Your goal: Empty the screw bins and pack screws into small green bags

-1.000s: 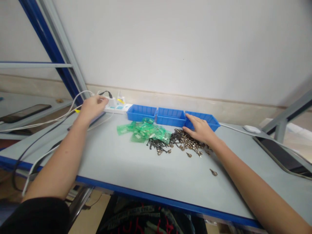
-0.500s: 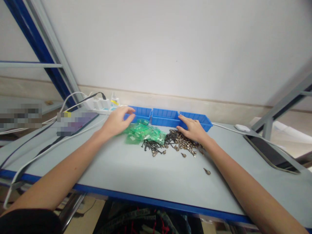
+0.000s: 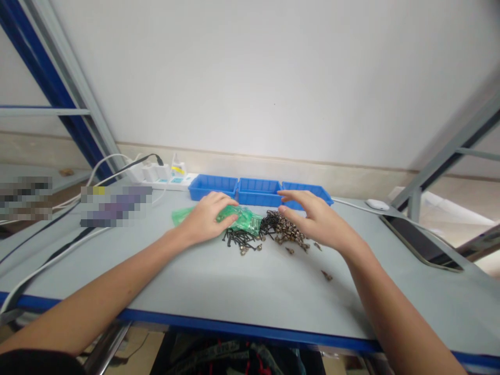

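Note:
My left hand (image 3: 209, 219) rests on the green plastic bags (image 3: 250, 220), fingers apart and curved over them. Above the right side of the pile hovers my right hand (image 3: 318, 216), its thumb and fingers spread with nothing between them. Black screws (image 3: 240, 239) lie in front of the bags. Beside them is a heap of brassy metal pieces (image 3: 291, 232), partly covered by my right hand. One loose piece (image 3: 327, 276) lies nearer the front edge. Behind stand three blue bins in a row: left (image 3: 195, 194), middle (image 3: 260, 199) and right (image 3: 326, 194).
A power strip (image 3: 189, 182) with plugs and cables sits at the back left. On the right are a phone (image 3: 422, 244) and a small white case (image 3: 377, 204). The blue front edge (image 3: 226, 325) borders the grey table (image 3: 219, 286).
My left hand has come down from near the left bin onto the green bags. The right hand has drawn back from the bins and lifted. The view has shifted slightly.

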The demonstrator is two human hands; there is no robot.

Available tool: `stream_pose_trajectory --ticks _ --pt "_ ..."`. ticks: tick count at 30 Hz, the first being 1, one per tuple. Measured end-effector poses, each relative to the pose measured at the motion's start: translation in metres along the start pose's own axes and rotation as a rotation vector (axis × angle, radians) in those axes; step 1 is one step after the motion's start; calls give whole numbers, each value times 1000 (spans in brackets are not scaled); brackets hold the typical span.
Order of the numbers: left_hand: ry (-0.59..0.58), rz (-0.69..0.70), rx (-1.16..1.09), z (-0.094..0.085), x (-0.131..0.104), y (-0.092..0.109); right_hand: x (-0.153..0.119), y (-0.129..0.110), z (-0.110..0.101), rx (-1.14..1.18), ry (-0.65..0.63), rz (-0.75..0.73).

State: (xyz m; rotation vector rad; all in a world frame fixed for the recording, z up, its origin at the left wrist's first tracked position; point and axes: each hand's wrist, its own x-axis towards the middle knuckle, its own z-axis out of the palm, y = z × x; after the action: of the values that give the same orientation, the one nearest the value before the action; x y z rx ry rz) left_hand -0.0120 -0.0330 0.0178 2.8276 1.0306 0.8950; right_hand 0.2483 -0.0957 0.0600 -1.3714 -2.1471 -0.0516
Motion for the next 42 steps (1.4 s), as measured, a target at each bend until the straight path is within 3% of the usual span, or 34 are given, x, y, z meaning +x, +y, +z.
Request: stream_pose_trajectory --ticks 4,11,15,20,26,42 --pt "-69 46 -8 2 -1 2 -10 -16 15 19 -101 -133" --pt "-149 77 21 11 -3 5 -5 7 60 -5 -44 -143" --pt "-97 85 46 12 -4 11 -5 2 56 -35 -33 -189" --pt "-46 157 78 8 -4 23 -11 -20 46 -33 -87 -305" --pt "-176 273 126 1 -6 37 -19 -39 57 -10 -182 -395" --pt "-372 276 155 2 -9 39 -22 -34 72 -9 -225 -398"
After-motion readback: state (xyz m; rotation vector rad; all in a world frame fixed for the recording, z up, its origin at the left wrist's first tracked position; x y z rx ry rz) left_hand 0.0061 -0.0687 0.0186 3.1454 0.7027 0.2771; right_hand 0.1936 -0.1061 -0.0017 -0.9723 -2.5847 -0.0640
